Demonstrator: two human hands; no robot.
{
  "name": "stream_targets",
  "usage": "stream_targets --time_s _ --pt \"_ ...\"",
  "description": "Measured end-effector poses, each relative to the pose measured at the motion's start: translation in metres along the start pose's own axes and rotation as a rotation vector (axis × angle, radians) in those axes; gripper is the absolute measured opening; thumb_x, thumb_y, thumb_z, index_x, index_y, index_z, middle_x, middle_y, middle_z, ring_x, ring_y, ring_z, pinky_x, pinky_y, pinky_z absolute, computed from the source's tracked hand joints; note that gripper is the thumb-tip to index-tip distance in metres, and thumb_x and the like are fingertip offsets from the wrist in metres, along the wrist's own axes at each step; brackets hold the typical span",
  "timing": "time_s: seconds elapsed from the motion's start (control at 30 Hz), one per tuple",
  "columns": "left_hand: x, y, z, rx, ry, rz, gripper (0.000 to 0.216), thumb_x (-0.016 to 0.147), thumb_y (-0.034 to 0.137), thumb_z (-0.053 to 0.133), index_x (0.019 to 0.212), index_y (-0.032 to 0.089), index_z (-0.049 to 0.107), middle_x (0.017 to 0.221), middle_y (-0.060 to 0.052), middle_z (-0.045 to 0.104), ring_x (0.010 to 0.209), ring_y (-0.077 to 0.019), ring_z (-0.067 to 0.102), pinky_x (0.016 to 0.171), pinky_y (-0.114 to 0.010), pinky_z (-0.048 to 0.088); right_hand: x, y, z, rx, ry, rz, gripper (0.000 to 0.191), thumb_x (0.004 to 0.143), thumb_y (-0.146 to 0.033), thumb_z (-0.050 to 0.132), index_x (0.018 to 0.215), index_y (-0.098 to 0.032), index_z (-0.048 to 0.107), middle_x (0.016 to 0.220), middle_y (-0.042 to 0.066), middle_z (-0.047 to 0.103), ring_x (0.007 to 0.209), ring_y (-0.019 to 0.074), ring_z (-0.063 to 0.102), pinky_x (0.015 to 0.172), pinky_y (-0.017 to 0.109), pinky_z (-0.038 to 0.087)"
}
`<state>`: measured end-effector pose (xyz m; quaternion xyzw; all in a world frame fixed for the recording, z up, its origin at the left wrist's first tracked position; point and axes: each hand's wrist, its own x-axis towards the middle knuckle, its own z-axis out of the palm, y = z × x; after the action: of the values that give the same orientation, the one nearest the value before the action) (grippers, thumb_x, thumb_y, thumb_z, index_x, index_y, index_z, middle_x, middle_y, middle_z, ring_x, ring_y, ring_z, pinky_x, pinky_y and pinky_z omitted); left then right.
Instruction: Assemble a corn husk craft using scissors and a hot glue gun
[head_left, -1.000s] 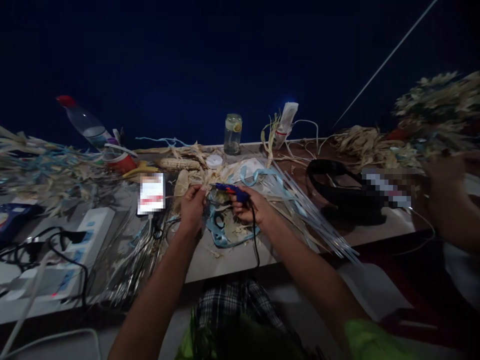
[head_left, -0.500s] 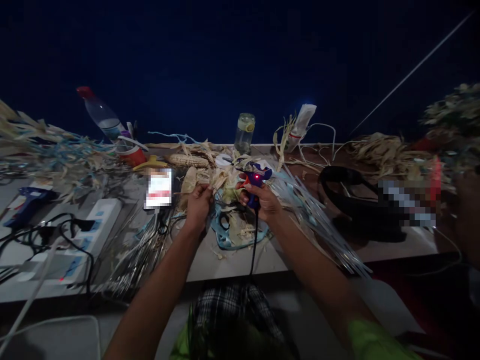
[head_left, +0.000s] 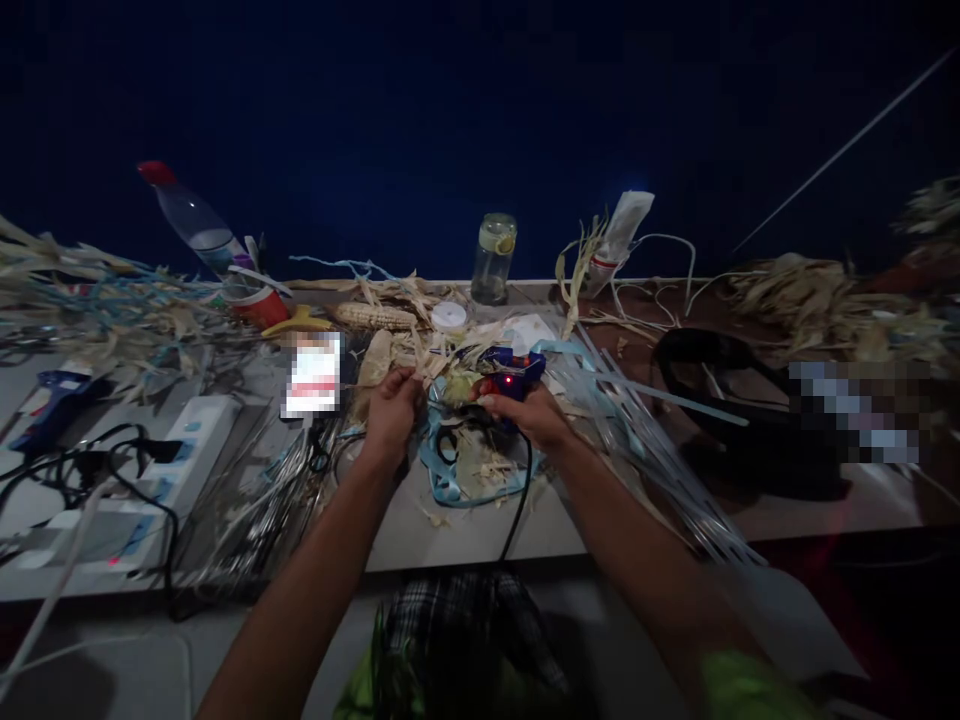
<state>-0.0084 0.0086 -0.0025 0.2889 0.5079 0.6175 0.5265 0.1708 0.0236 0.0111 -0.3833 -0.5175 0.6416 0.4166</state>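
My right hand [head_left: 536, 408] is wrapped around a blue hot glue gun [head_left: 517, 362] with a lit red light. The gun lies nearly level, its nozzle end toward the left, and its black cord hangs over the table edge. A pale stick [head_left: 675, 395] reaches out to the right from behind it. Pinched in my left hand [head_left: 395, 400] is a piece of corn husk [head_left: 433, 362], just left of the nozzle; a thin stem sticks out on the hand's other side. Between and below the hands lie husk scraps and a light blue ribbon [head_left: 442, 488].
Behind the hands stand a glass jar [head_left: 493, 262], a corn cob [head_left: 375, 317] and a white spool [head_left: 448, 316]. To the left are a lit phone [head_left: 313, 375], wires [head_left: 281, 510], a power strip [head_left: 184, 460] and a second glue gun [head_left: 56, 405]. Clear sticks [head_left: 660, 480] and a black band-like object [head_left: 697, 360] lie right.
The glue gun has tipped from a raised grip-down pose to nearly level, and my right hand has turned with it. My left hand keeps its pinch. The view has shifted slightly.
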Motion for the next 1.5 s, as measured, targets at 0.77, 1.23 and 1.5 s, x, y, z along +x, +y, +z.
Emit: stream_targets --time_s 0.77,1.23,1.5 --pt "0.001 0.0 -0.002 0.118 0.056 0.073 0.021 0.065 0.033 0.065 0.072 0.016 0.053 0.045 0.009 0.038 0.037 -0.0039 0.032 0.038 -0.017 0.023 -0.002 0.001 0.006 -0.609 0.091 -0.057 0.033 0.07 -0.038 0.059 0.094 -0.016 0.066 0.09 0.006 0.068 0.085 0.0192 0.062 0.083 0.034 0.047" --pt "0.0 0.001 -0.001 0.063 0.048 0.062 0.021 0.065 0.031 0.065 0.071 0.017 0.051 0.043 0.009 0.037 0.035 -0.0038 0.032 0.036 -0.017 0.021 -0.002 0.006 0.004 -0.679 0.111 -0.082 0.04 0.073 -0.041 0.057 0.102 -0.015 0.064 0.097 0.007 0.068 0.092 0.0207 0.061 0.088 0.035 0.046" --pt "0.001 0.001 -0.001 0.068 0.045 0.066 0.023 0.064 0.034 0.066 0.069 0.017 0.052 0.042 0.009 0.038 0.035 -0.0044 0.033 0.037 -0.017 0.023 -0.001 0.01 0.004 -0.641 0.106 -0.104 0.037 0.071 -0.041 0.059 0.097 -0.017 0.066 0.092 0.006 0.069 0.087 0.0212 0.062 0.086 0.037 0.046"
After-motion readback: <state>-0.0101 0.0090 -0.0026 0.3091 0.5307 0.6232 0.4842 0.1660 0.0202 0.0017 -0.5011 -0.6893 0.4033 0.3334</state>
